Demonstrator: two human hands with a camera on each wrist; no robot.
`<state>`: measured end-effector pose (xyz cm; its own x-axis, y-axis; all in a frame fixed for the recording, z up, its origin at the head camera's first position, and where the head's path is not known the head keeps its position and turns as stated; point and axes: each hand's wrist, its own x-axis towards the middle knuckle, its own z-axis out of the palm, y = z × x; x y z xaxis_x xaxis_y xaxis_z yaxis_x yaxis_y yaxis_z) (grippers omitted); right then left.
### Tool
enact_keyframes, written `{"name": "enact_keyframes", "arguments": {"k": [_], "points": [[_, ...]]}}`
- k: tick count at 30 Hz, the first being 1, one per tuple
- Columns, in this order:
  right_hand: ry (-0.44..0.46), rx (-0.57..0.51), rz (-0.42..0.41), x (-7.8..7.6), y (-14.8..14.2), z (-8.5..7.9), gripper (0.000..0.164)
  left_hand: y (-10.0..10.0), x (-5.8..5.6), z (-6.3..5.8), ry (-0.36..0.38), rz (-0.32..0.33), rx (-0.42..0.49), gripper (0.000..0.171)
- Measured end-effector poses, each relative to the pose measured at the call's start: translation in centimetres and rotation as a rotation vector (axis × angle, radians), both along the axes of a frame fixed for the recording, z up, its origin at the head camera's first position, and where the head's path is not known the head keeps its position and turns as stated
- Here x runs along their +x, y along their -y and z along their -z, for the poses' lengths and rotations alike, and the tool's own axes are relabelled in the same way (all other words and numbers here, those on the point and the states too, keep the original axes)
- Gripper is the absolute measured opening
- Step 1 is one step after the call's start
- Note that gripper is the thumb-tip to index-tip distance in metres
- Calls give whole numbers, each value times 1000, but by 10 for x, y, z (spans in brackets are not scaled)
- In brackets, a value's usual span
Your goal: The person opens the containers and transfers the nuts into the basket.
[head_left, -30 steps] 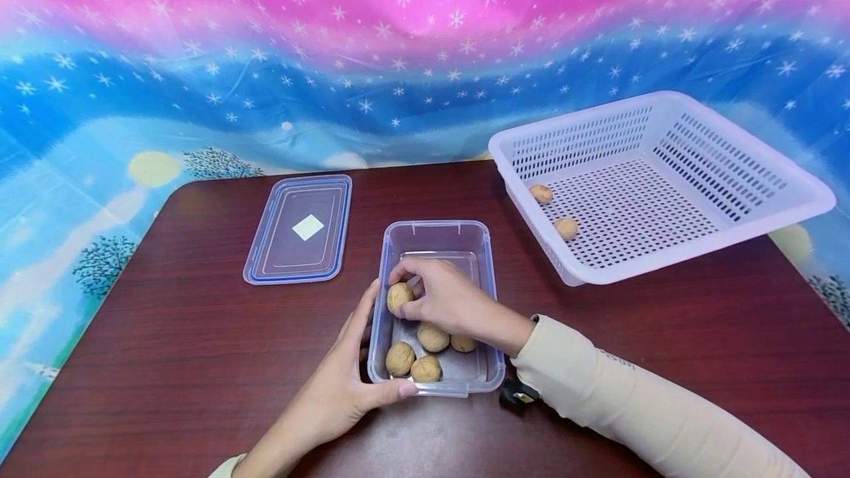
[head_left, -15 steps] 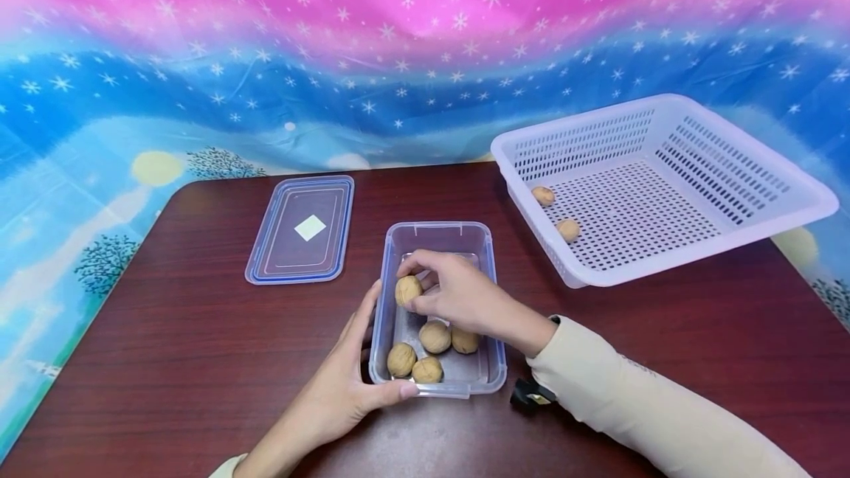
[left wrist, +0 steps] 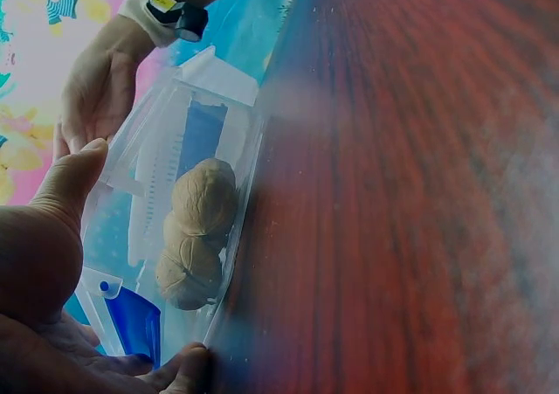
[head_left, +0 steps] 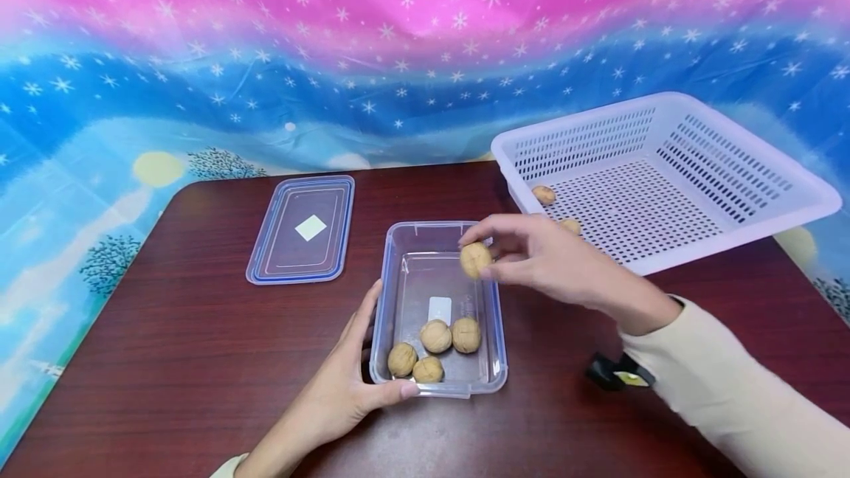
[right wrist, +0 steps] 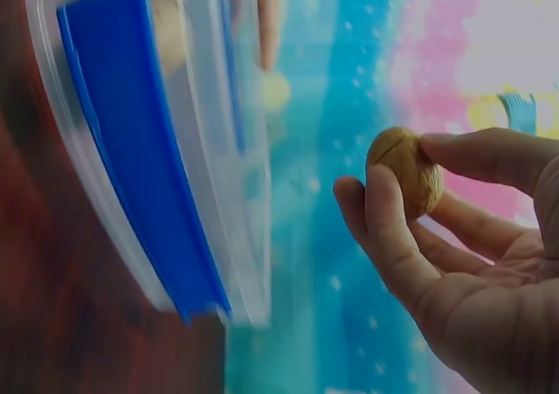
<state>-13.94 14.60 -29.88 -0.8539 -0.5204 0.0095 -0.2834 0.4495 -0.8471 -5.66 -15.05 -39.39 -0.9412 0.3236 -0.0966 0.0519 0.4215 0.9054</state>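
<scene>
My right hand (head_left: 554, 260) pinches a walnut (head_left: 475, 260) between thumb and fingertips, over the right rim of a clear plastic food container (head_left: 496, 301). The right wrist view shows the same walnut (right wrist: 409, 171) held up beside the container's blue side clip (right wrist: 140, 141). My left hand (head_left: 352, 371) grips the container at its near left corner, thumb on the front rim and fingers along the left wall. Several walnuts (head_left: 436, 336) lie inside, grouped in the near half. Through the clear wall, the left wrist view shows some walnuts (left wrist: 205, 197) close together.
A white perforated basket (head_left: 664, 190) stands at the back right, with two walnuts (head_left: 544, 195) along its left side, one partly behind my right hand. The container's lid (head_left: 302, 231) lies flat at the back left of the dark wooden table (head_left: 199, 360). A patterned cloth (head_left: 398, 57) hangs behind.
My right hand has lifted the walnut from inside the container and moved it up and right, to the right rim. The left hand and the container stay in place.
</scene>
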Motion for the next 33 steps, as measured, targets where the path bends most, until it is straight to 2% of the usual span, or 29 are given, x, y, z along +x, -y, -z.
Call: {"name": "enact_keyframes", "arguments": {"k": [4,7,13,15,18,25,28,33], "points": [[14,23,42,-3,-30,-15,33,0,0,-1,0,-4,-3,125],[-5,11,41,-10,-55,-20,35,-1,0,-2,-2,-6,-9,125],[49,-128,-69,-34,-106,-18,41,-1,0,-3,2,-6,-11,125],[64,-133,-89,-41,-119,-17,41,-1,0,-3,2,-5,-9,125],[78,-91,-74,-50,-134,-14,42,-1,0,-3,1,-2,-2,125],[41,112,63,-63,-156,-5,42,-1,-1,-2,-1,6,3,125],[40,164,69,-69,-161,-1,40,-1,-1,-2,1,9,11,124],[88,259,77,-77,-166,6,42,-1,0,-2,6,3,7,124]]}}
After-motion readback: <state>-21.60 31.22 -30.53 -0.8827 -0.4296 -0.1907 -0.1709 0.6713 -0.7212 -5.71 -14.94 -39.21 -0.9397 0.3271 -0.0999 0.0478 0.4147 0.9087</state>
